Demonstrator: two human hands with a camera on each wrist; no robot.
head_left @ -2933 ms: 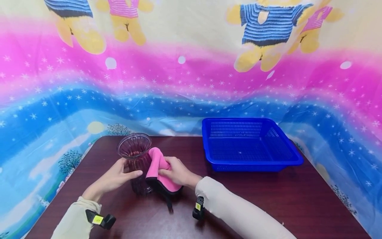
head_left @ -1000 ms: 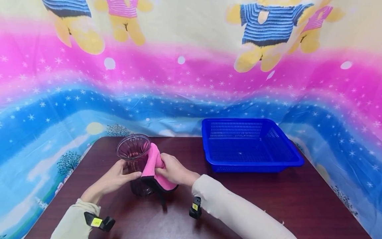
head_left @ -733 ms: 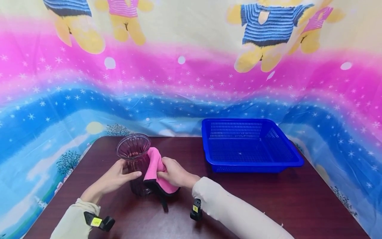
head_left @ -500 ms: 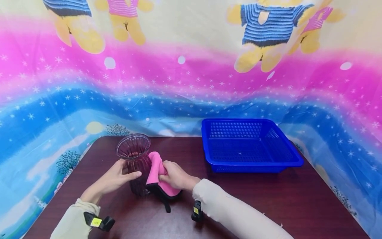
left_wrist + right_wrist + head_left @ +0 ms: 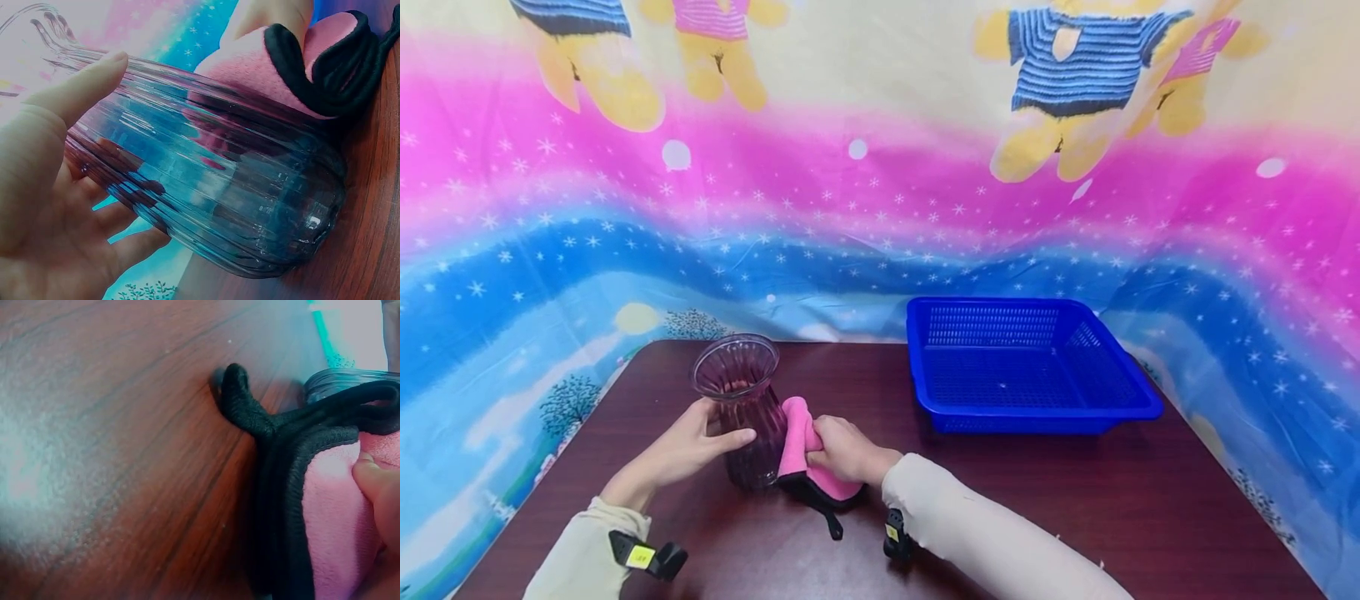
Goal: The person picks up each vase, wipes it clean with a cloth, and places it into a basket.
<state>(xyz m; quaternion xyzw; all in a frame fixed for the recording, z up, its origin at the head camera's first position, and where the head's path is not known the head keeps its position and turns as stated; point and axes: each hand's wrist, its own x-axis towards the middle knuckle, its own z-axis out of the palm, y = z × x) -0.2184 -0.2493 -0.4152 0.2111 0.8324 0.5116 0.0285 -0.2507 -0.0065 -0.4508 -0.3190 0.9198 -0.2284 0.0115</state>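
A clear, purple-tinted glass vase (image 5: 752,433) with a flared, ribbed mouth stands upright on the left of the table. My left hand (image 5: 681,450) grips its side, thumb in front and fingers behind; the left wrist view shows the fingers through the glass (image 5: 212,150). My right hand (image 5: 850,450) holds a bunched pink cloth (image 5: 796,442) with black edging and a black hanging loop (image 5: 834,526). The cloth lies against the vase's right side, low down near the base. In the right wrist view, the thumb (image 5: 375,478) presses into the pink cloth (image 5: 334,512).
A blue plastic basket (image 5: 1037,411) with perforated walls sits at the back right of the dark wooden table (image 5: 1000,508). Behind the table hangs a printed curtain (image 5: 865,225) with bears and snowflakes. Each wrist wears a black camera band.
My right hand has slid the cloth down the vase's right side, from near the rim a second ago to near the base now. The left hand and vase stay put.
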